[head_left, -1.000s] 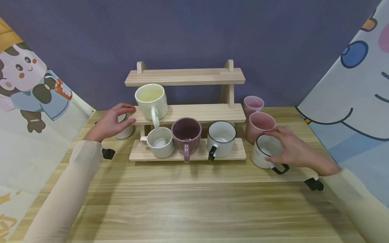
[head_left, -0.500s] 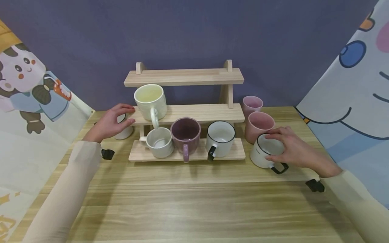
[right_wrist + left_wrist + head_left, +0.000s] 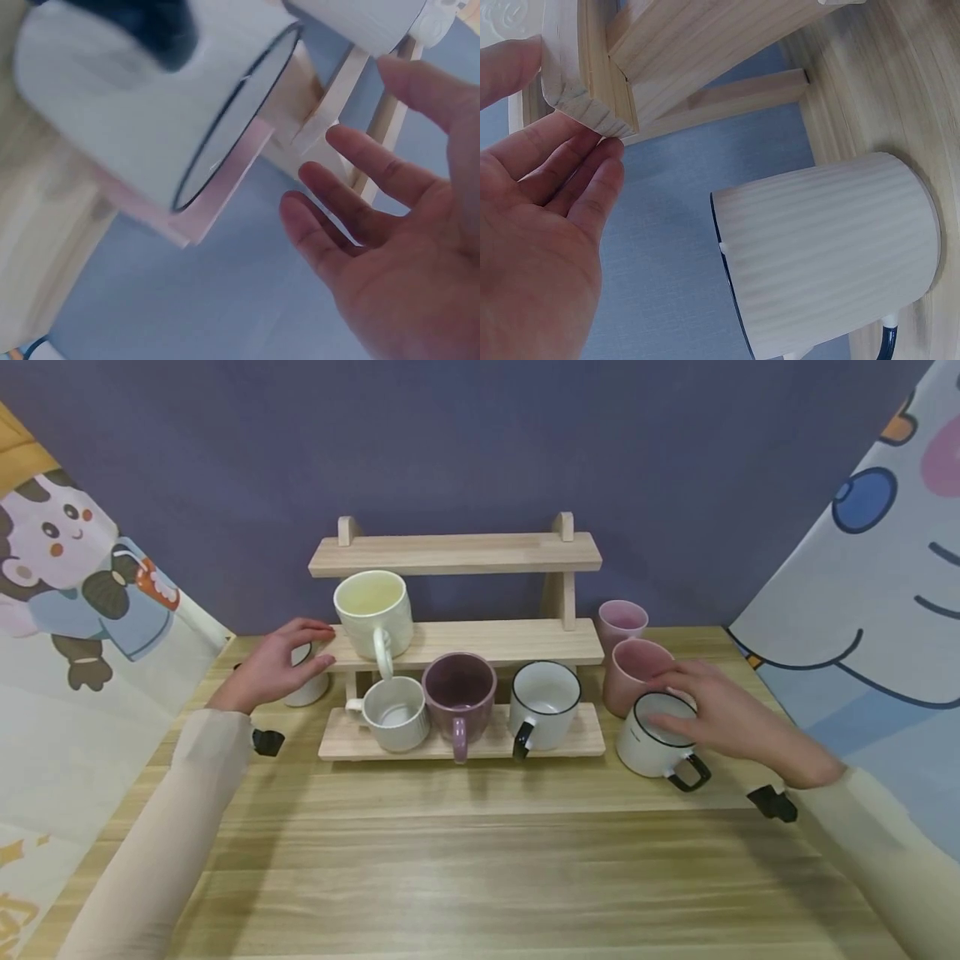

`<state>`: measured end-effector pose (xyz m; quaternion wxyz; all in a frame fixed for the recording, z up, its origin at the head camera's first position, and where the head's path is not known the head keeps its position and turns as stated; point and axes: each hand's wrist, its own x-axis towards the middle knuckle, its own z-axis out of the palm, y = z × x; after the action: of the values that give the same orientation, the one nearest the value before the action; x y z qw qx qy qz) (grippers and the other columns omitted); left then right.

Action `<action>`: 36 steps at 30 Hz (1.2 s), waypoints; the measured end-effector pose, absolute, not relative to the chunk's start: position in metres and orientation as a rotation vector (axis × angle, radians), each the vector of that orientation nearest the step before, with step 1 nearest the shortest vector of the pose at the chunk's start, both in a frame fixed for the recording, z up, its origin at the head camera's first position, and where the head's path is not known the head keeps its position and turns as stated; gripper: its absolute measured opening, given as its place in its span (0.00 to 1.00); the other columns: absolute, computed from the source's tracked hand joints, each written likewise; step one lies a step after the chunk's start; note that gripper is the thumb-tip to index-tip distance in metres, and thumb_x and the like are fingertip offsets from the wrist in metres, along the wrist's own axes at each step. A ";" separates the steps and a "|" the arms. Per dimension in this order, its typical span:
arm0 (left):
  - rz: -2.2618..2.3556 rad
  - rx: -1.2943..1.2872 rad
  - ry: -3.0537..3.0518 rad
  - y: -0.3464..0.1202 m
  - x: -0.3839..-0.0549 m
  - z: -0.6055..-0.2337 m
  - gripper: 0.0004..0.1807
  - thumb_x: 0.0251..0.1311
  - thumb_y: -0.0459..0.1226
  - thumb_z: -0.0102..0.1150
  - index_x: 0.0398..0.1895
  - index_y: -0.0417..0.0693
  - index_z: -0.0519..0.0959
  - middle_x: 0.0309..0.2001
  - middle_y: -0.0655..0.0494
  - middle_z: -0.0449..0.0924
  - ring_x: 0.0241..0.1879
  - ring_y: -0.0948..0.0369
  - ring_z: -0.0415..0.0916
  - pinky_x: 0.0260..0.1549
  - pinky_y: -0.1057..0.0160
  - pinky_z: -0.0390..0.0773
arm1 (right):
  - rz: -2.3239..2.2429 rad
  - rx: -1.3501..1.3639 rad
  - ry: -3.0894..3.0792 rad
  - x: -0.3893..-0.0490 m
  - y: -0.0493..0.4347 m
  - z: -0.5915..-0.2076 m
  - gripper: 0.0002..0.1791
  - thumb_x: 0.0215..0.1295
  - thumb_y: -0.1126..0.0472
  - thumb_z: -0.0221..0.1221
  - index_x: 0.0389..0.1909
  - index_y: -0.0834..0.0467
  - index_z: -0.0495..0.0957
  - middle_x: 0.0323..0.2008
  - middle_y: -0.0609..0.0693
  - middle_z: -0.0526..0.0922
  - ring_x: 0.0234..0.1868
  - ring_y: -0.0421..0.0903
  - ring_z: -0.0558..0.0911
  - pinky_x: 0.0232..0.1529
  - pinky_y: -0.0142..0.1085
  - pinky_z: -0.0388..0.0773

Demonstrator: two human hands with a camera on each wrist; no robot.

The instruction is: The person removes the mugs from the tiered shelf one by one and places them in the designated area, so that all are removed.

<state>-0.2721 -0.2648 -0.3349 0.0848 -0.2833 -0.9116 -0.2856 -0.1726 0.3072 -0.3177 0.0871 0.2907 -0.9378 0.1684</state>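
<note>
At the left end of the wooden tiered rack [image 3: 502, 643], my left hand [image 3: 273, 667] pinches the middle shelf's edge, thumb on one face and fingers on the other in the left wrist view. A ribbed white mug [image 3: 825, 251] with a dark rim stands beside it. On the right, my right hand [image 3: 723, 714] is over a white enamel mug [image 3: 645, 750] with a black rim and black handle. Its fingers are spread, holding nothing, apart from the mug in the right wrist view. Behind that mug are a pink cup [image 3: 622, 681] and a mauve cup [image 3: 622, 617].
A cream mug [image 3: 375, 618] stands on the rack's middle shelf. The bottom shelf bears a small ribbed white cup [image 3: 397, 727], a purple mug [image 3: 453, 702] and another black-rimmed white mug [image 3: 543, 710]. A dark blue backdrop [image 3: 480, 443] rises behind the wooden table [image 3: 465, 868].
My right hand has let go of the black-rimmed white mug at the right and lifted slightly off its rim. The left hand stays on the rack.
</note>
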 end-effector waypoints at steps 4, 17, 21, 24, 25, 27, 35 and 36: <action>-0.858 -0.845 -2.721 -0.264 -0.272 -0.334 0.23 0.62 0.39 0.60 0.55 0.32 0.74 0.57 0.42 0.69 0.58 0.43 0.64 0.54 0.42 0.63 | 0.500 0.904 -2.771 -0.181 0.294 -0.313 0.18 0.54 0.58 0.69 0.44 0.62 0.81 0.48 0.57 0.77 0.50 0.57 0.72 0.48 0.53 0.67; -0.863 -0.835 -2.714 -0.266 -0.272 -0.335 0.22 0.62 0.39 0.60 0.55 0.33 0.75 0.57 0.43 0.69 0.59 0.44 0.64 0.55 0.42 0.63 | 0.589 0.931 -2.765 -0.228 0.257 -0.311 0.19 0.61 0.65 0.62 0.52 0.67 0.74 0.49 0.60 0.75 0.44 0.54 0.76 0.45 0.50 0.74; -0.867 -0.828 -2.716 -0.265 -0.271 -0.335 0.22 0.62 0.39 0.60 0.55 0.33 0.75 0.57 0.43 0.69 0.59 0.44 0.64 0.54 0.42 0.63 | 0.600 0.935 -2.768 -0.244 0.253 -0.311 0.19 0.62 0.68 0.61 0.52 0.71 0.74 0.50 0.65 0.73 0.46 0.58 0.75 0.46 0.52 0.74; -0.869 -0.825 -2.720 -0.265 -0.270 -0.334 0.22 0.63 0.40 0.60 0.55 0.33 0.75 0.58 0.43 0.69 0.59 0.44 0.64 0.55 0.42 0.63 | 0.598 0.927 -2.772 -0.250 0.251 -0.311 0.18 0.62 0.68 0.61 0.51 0.72 0.74 0.53 0.68 0.72 0.54 0.62 0.71 0.52 0.54 0.70; -0.868 -0.827 -2.721 -0.265 -0.271 -0.335 0.23 0.62 0.40 0.60 0.55 0.33 0.75 0.58 0.43 0.69 0.59 0.45 0.64 0.55 0.43 0.63 | 0.601 0.923 -2.777 -0.251 0.251 -0.311 0.18 0.62 0.68 0.60 0.51 0.72 0.75 0.54 0.68 0.72 0.56 0.62 0.70 0.53 0.54 0.69; -0.871 -0.828 -2.724 -0.265 -0.271 -0.334 0.23 0.63 0.40 0.60 0.56 0.33 0.74 0.58 0.44 0.68 0.60 0.45 0.63 0.56 0.43 0.62 | 0.603 0.925 -2.779 -0.253 0.251 -0.312 0.17 0.63 0.68 0.60 0.51 0.72 0.75 0.54 0.68 0.72 0.57 0.62 0.69 0.54 0.54 0.68; -0.884 -0.816 -2.736 -0.265 -0.271 -0.334 0.23 0.63 0.40 0.60 0.56 0.34 0.74 0.59 0.44 0.68 0.60 0.45 0.63 0.56 0.43 0.62 | 0.612 0.894 -2.782 -0.256 0.249 -0.316 0.16 0.62 0.70 0.59 0.50 0.71 0.75 0.54 0.66 0.73 0.54 0.61 0.72 0.47 0.52 0.74; -0.884 -0.817 -2.735 -0.265 -0.271 -0.335 0.23 0.63 0.40 0.60 0.56 0.34 0.74 0.59 0.44 0.68 0.60 0.45 0.63 0.56 0.43 0.62 | 0.612 0.895 -2.784 -0.256 0.249 -0.316 0.16 0.62 0.71 0.59 0.50 0.71 0.75 0.54 0.66 0.73 0.55 0.61 0.72 0.47 0.52 0.74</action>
<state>-0.2715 -0.2649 -0.3347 0.0769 -0.2727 -0.9126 -0.2949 -0.2563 0.2491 -0.3163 0.0771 0.2987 -0.9290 0.2043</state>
